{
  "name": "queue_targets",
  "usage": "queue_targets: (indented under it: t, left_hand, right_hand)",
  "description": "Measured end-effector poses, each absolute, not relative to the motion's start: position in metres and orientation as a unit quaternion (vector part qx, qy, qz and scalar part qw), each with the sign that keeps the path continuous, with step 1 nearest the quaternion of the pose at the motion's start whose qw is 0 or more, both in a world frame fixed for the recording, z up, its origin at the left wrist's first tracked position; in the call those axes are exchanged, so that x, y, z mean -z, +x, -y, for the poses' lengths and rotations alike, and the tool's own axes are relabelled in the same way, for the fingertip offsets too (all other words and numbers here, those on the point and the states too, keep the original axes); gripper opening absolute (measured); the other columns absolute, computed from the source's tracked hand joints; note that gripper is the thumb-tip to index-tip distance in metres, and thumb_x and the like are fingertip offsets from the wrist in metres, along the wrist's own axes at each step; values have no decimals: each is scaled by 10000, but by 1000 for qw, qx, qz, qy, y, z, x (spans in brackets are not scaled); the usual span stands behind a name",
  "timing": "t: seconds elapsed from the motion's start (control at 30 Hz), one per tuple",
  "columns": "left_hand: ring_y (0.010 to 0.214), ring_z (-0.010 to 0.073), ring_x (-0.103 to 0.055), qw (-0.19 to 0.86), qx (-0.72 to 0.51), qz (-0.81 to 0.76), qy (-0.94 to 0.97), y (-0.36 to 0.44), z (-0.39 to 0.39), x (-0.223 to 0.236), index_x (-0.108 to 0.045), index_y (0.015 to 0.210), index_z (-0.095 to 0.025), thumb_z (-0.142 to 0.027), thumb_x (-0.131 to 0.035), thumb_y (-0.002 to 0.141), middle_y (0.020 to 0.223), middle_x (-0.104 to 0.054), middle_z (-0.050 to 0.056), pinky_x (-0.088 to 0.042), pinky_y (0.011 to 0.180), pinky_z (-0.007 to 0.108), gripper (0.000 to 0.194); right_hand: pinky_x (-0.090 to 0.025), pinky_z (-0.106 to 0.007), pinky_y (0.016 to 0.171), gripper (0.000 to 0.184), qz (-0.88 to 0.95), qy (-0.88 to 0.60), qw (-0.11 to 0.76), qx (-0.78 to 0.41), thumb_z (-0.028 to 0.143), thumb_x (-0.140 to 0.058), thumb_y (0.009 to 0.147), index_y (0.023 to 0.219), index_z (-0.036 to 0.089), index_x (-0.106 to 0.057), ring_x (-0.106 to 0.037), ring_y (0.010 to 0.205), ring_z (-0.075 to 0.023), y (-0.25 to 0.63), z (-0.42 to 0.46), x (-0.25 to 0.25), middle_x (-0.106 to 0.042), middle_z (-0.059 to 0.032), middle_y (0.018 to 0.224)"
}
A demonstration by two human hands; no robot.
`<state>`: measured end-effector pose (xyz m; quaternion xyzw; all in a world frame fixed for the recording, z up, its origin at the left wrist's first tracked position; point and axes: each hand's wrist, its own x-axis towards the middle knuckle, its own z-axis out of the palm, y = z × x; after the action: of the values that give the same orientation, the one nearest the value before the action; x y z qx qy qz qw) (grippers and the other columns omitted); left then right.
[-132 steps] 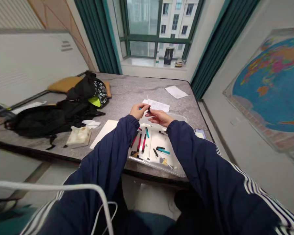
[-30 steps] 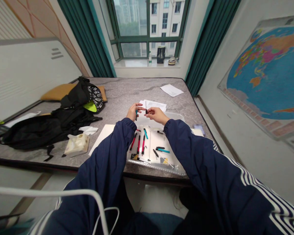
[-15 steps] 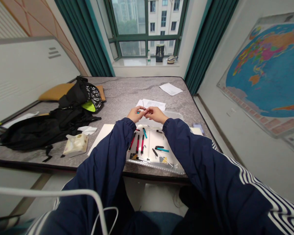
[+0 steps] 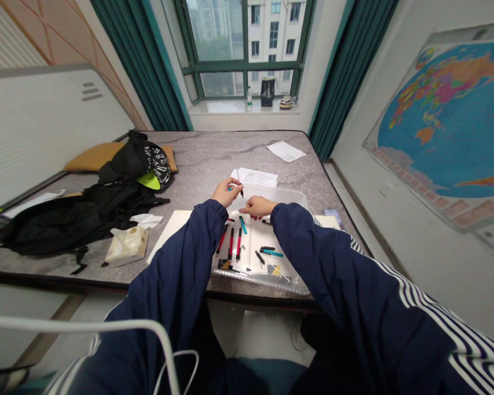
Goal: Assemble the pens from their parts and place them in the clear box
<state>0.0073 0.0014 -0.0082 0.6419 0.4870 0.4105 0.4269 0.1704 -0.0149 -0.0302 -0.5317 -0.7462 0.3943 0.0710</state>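
My left hand (image 4: 225,192) is closed in a pinch above the back of a clear plastic tray (image 4: 300,198). It grips a thin pen piece (image 4: 241,192) with a pale upper stem and a black lower end; a bit of teal shows at the fingers. Lower and to the right, my right hand (image 4: 258,207) hangs over the tray with fingers curled together; what they hold, if anything, is hidden. In the tray lie red-and-black pen barrels (image 4: 231,244), a teal piece (image 4: 242,225), another teal piece (image 4: 273,253) and several black pen parts (image 4: 259,257).
Printed sheets (image 4: 257,178) lie behind the tray, another paper (image 4: 286,151) farther back. To the left are a tissue box (image 4: 127,245), a black backpack (image 4: 86,211) and a patterned cap (image 4: 158,164). A white tube (image 4: 107,326) crosses the lower left foreground.
My hands, together before, are now apart. The right hand has come down toward the tray, while the left stays raised with the pen piece, its black end now showing.
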Motion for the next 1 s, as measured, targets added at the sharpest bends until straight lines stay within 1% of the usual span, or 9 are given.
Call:
queue_targets:
  t: [0.07,0.13,0.27,0.4,0.5,0.63,0.8,0.9,1.0]
  left_hand:
    - [414,71,-380,423,-410,-493,640,7,-2,9,-552,887,-191,-368,-638,748,477,-447,-82,-285,424,172,241]
    - [414,71,-379,422,-411,-497,637,7,-2,9,-553,882,-191,-370,-640,743,478,-446,-82,-282,424,174,243]
    - [418,70,-378,425,-412,-492,638,7,-2,10,-549,862,-193,-368,-641,737,483,-452,-77,-284,428,176,234]
    - [423,72,-379,425,-410,-492,639,6,-4,11,-555,866,-197,-381,-643,735,494,-458,-73,-278,425,178,243]
    - [431,75,-387,420,-414,-497,636,5,-6,13,-557,868,-197,-385,-644,733,505,-465,-69,-286,431,181,247]
    - [450,79,-403,410,-417,-493,644,4,-9,16,-563,861,-195,-385,-642,736,514,-479,-60,-311,453,187,241]
    - [460,81,-412,406,-415,-488,652,4,-9,16,-560,852,-195,-378,-638,739,517,-488,-56,-324,473,190,230]
    - [462,82,-414,406,-412,-490,652,4,-8,15,-557,856,-196,-379,-637,741,524,-490,-56,-328,477,194,231]
    - [467,84,-415,405,-414,-491,651,4,-9,16,-556,859,-198,-387,-635,742,526,-490,-56,-330,479,196,236]
  right_hand:
    - [-505,-216,510,332,765,-498,-26,-407,404,-707,813,658,138,-582,-598,479,-108,167,20,38,-643,-18,575]
    - [-495,-208,522,278,776,-454,-99,-426,338,-759,758,659,135,-598,-588,484,-98,162,25,46,-623,8,560]
    - [-474,-191,541,219,778,-381,-178,-466,255,-823,655,703,132,-648,-568,513,-83,148,36,57,-607,43,557]
    - [-461,-188,542,256,797,-353,-174,-457,250,-855,597,708,131,-657,-561,521,-84,139,43,61,-595,53,548]
    - [-448,-187,537,279,819,-353,-148,-428,303,-854,608,718,128,-668,-556,510,-83,136,45,60,-592,49,552]
    - [-434,-195,574,318,849,-332,-141,-386,369,-841,636,792,127,-708,-569,528,-88,132,47,58,-629,32,599]
    - [-396,-193,618,254,897,-286,-123,-314,256,-798,680,894,132,-737,-590,625,-101,126,51,60,-690,4,728]
    - [-390,-194,615,227,902,-270,-130,-310,215,-763,704,912,128,-740,-590,642,-106,124,52,60,-689,-2,733]
    - [-401,-191,605,193,892,-276,-138,-331,200,-765,693,868,126,-732,-578,607,-96,125,51,55,-671,11,691]
